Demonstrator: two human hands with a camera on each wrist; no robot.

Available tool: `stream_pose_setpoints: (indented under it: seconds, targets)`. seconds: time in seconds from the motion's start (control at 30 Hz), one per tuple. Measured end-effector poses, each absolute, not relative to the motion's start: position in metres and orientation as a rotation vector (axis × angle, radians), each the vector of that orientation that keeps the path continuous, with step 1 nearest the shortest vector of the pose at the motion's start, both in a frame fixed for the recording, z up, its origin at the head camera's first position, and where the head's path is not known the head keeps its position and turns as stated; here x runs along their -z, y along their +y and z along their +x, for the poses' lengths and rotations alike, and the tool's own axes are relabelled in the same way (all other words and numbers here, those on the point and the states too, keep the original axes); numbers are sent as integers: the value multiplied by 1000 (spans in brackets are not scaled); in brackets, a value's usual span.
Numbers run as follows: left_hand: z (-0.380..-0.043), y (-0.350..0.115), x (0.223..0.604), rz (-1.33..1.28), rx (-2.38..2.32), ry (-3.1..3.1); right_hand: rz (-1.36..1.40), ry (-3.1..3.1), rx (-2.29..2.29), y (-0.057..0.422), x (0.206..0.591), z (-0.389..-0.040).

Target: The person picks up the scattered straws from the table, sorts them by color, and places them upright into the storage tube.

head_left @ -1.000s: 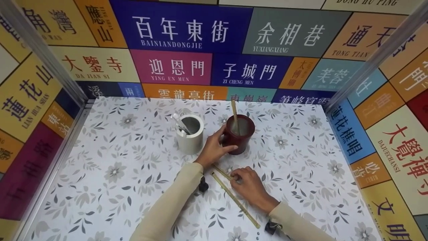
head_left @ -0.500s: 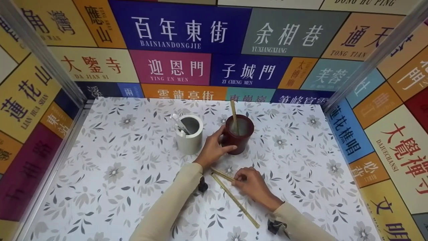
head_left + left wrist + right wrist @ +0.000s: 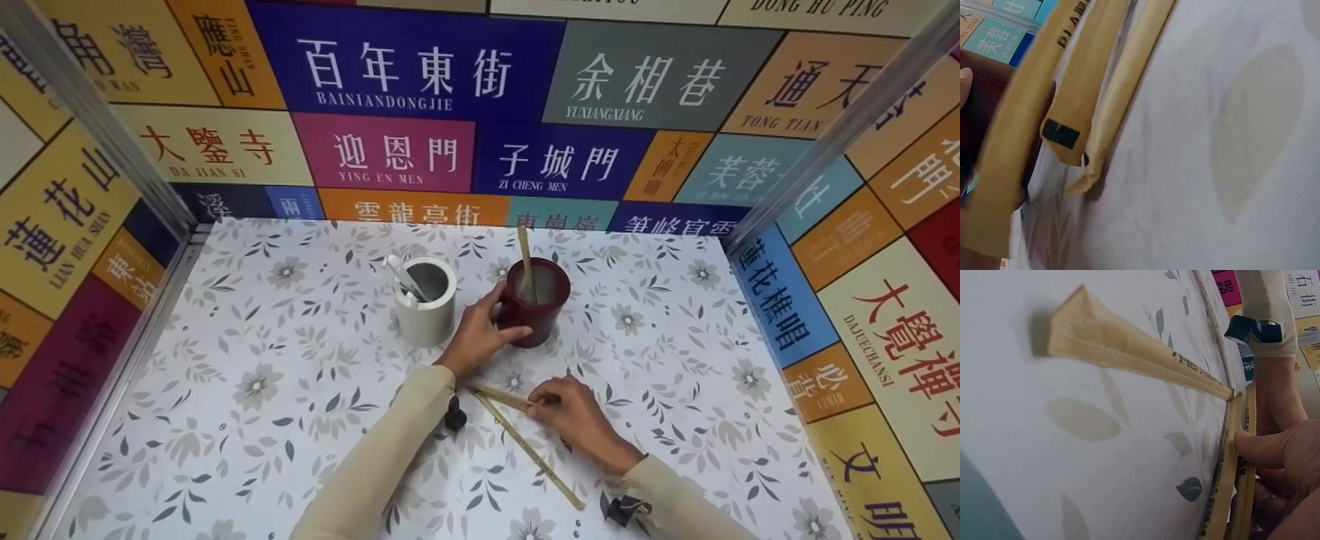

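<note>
My left hand (image 3: pixel 480 330) holds the side of a dark red cup (image 3: pixel 538 324), thumb in front and fingers at its left. One slim paper-wrapped stick (image 3: pixel 524 255) leans upright inside that cup. My right hand (image 3: pixel 574 420) pinches slim paper-wrapped sticks (image 3: pixel 504 398) just above the table. The right wrist view shows two wrapped sticks (image 3: pixel 1246 500) beside the thumb; whether both are gripped, I cannot tell. Another wrapped stick (image 3: pixel 532 451) lies slantwise on the table, its flat paper end (image 3: pixel 1075 323) toward the right wrist camera. Printed dark letters run along the wrappers.
A white cup (image 3: pixel 426 322) stands left of the red one, with a white, pen-like stick (image 3: pixel 405 279) leaning in it. The table (image 3: pixel 247 442) has a leaf-patterned cover. Panels with printed characters (image 3: pixel 405 67) enclose its back and sides.
My right hand has shifted slightly right and toward me, and the held sticks have swung round with it. The left hand and both cups have stayed in place.
</note>
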State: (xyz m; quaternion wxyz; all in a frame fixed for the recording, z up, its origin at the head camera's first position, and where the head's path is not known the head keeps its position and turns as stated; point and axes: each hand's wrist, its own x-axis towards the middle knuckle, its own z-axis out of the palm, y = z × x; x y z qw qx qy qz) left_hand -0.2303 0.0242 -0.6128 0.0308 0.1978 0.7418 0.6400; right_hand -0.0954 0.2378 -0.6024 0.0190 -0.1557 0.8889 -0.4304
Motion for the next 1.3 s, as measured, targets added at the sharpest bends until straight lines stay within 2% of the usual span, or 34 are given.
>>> stream_pose_setpoints:
  seconds: [0.23,0.53,1.0,1.3]
  targets:
    - [-230,23,614,603,-1946,2310,-502,2804,1325,257,592,-98]
    - [-230,22,612,594,-1901,2361,-389,2846,1371,282,557,-110]
    - [-230,24,613,608,-1983,2248,-354,2963,1453,300,473,-164]
    - [-231,23,617,622,-1978,2275,-392,2952,1527,286,426,-204]
